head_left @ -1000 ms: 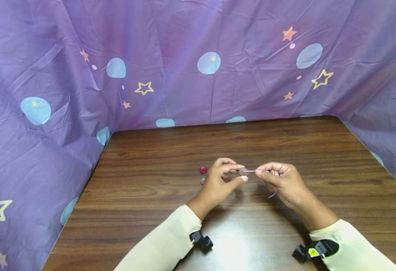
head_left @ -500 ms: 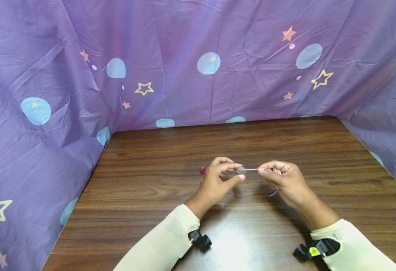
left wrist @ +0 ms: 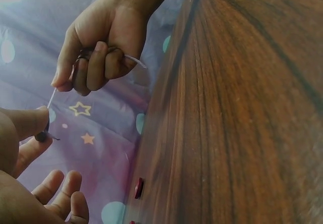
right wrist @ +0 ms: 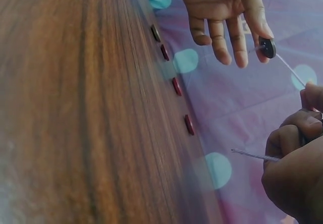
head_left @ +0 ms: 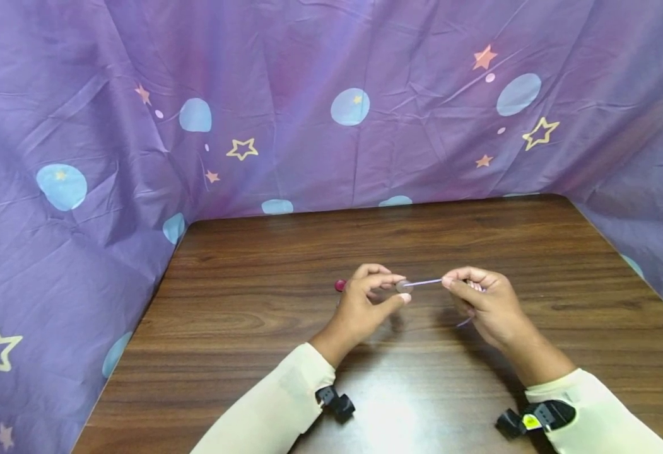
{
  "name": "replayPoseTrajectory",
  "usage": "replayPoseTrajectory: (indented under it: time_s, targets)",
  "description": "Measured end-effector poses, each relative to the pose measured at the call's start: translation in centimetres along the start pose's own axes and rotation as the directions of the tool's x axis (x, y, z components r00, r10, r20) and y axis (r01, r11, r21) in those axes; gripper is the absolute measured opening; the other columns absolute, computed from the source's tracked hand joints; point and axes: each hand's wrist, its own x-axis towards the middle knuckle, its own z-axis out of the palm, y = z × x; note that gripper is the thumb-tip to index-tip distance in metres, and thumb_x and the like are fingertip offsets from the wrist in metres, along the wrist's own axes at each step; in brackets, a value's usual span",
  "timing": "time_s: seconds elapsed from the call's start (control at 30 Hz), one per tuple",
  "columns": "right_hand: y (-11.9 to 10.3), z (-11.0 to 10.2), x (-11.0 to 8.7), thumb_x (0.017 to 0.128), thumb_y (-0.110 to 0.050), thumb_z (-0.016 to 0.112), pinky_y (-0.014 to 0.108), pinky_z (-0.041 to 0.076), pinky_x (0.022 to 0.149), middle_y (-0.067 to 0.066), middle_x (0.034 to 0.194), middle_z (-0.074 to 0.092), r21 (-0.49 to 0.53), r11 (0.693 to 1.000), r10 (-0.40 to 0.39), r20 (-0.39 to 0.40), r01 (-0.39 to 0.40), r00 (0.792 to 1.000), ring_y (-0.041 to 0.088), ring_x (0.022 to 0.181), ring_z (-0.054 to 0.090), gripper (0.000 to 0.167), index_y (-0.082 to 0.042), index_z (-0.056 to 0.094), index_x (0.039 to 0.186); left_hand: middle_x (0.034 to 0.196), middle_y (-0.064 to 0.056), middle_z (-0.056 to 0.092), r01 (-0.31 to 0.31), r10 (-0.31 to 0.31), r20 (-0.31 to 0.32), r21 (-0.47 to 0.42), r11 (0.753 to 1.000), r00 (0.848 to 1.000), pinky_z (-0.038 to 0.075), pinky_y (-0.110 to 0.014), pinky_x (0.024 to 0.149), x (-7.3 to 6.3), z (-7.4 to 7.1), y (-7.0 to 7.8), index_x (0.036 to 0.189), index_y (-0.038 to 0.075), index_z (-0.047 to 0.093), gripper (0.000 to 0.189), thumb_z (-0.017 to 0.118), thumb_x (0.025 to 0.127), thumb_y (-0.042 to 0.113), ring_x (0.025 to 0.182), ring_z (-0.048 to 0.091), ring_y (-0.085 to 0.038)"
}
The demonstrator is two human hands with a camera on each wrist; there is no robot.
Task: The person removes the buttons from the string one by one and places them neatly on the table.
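Observation:
My left hand (head_left: 368, 299) pinches a round dark button (right wrist: 268, 47) by its edge, between thumb and index finger. A thin lilac cord (head_left: 424, 282) passes through the button, and a short end of it pokes out on the far side in the left wrist view. To the right, my right hand (head_left: 487, 302) pinches the cord between thumb and index finger, and the stretch between the hands is straight. The right hand's other fingers curl round more of the cord and something dark, mostly hidden; a loose tail (right wrist: 252, 155) hangs out. Both hands are above the table.
A brown wood-grain table (head_left: 240, 353) lies under the hands. Several buttons rest on it in a row left of the left hand, among them a red button (right wrist: 176, 86) and a dark button (right wrist: 155, 33). A purple star-patterned cloth (head_left: 286, 126) hangs behind.
My right hand has moved right, away from the left, and the stretch of cord between them has lengthened. The left hand shifted slightly left and still pinches the button.

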Motion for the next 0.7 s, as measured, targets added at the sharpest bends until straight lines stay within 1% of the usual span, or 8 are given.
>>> replayPoseTrajectory:
  time_s: [0.13,0.27,0.43,0.6,0.7]
  targets:
    - [0.02,-0.16,-0.16,0.104,0.016,0.055,0.04,0.011,0.054,-0.009,0.067,0.059,0.014,1.0,-0.019,-0.018,0.02,1.0,0.024,0.057,0.02,0.038,-0.011,0.08,0.093,0.134,-0.016,0.065,0.002,-0.002,0.003,0.009,1.0,1.0,0.062,-0.051,0.096,-0.08,0.06,0.0,0.125,0.009,0.082,0.034,0.086,0.093,0.02,0.115,0.072,-0.026]
    - [-0.01,-0.26,-0.21,0.104,0.015,0.055,0.04,0.011,0.054,-0.009,0.064,0.056,0.01,1.0,-0.028,-0.046,0.028,0.999,0.025,0.057,0.02,0.037,-0.01,0.08,0.093,0.134,-0.017,0.065,0.0,0.0,-0.001,0.015,1.0,1.0,0.062,-0.049,0.095,-0.2,0.07,-0.01,0.125,0.009,0.082,0.033,0.086,0.093,0.019,0.114,0.072,-0.027]
    - [-0.07,-0.48,-0.33,0.104,0.015,0.056,0.039,0.013,0.054,-0.008,0.062,0.055,-0.004,0.999,-0.032,-0.091,0.032,0.995,0.024,0.055,0.022,0.037,-0.01,0.079,0.091,0.134,-0.017,0.065,-0.002,0.002,-0.006,0.016,1.0,1.0,0.062,-0.05,0.095,-0.26,0.06,-0.09,0.125,0.009,0.082,0.033,0.086,0.093,0.02,0.114,0.072,-0.028]
    - [-0.02,-0.8,-0.63,0.104,0.016,0.053,0.039,0.012,0.053,-0.008,0.06,0.052,-0.01,0.999,-0.051,-0.101,0.05,0.994,0.025,0.056,0.02,0.038,-0.01,0.078,0.091,0.131,-0.017,0.065,-0.007,0.007,-0.008,0.002,1.0,1.0,0.062,-0.053,0.096,-0.4,-0.04,-0.32,0.125,0.005,0.081,0.036,0.086,0.092,0.017,0.115,0.071,-0.028]
    - [0.02,-0.93,-0.71,0.104,0.016,0.053,0.039,0.011,0.053,-0.008,0.06,0.051,-0.012,0.998,-0.057,-0.103,0.056,0.993,0.026,0.057,0.019,0.038,-0.01,0.078,0.091,0.131,-0.017,0.065,-0.005,0.005,-0.008,-0.011,1.0,1.0,0.062,-0.055,0.097,-0.48,-0.14,-0.43,0.126,0.004,0.081,0.037,0.086,0.091,0.015,0.115,0.068,-0.026]
